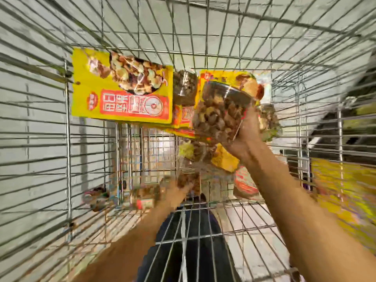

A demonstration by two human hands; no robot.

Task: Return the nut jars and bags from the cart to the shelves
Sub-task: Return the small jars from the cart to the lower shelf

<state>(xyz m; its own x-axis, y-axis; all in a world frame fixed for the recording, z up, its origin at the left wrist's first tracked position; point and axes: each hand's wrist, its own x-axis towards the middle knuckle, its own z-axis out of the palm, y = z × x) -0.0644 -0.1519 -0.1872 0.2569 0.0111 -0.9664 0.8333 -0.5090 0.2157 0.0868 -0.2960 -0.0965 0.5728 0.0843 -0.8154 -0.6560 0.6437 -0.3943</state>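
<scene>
Reaching into the wire cart (68,139): yellow nut bag (122,86) against the far-left wall, bare mesh open mid-basket. Left hand (175,192) blurred beside a low jar (144,197), grip unclear. Right hand (246,135) wraps a clear nut jar (219,112), brown nuts showing, above the bags.

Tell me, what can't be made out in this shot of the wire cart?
Head view:
1. Motion blur smears the left hand and the small red-labelled jar beside it; a grip cannot be told.
2. The clear plastic nut jar in the right hand partly hides the yellow packs behind it.
3. The large yellow bag: print too blurred to read.
4. The yellow goods at right: blurred, cut by the frame edge.
</scene>
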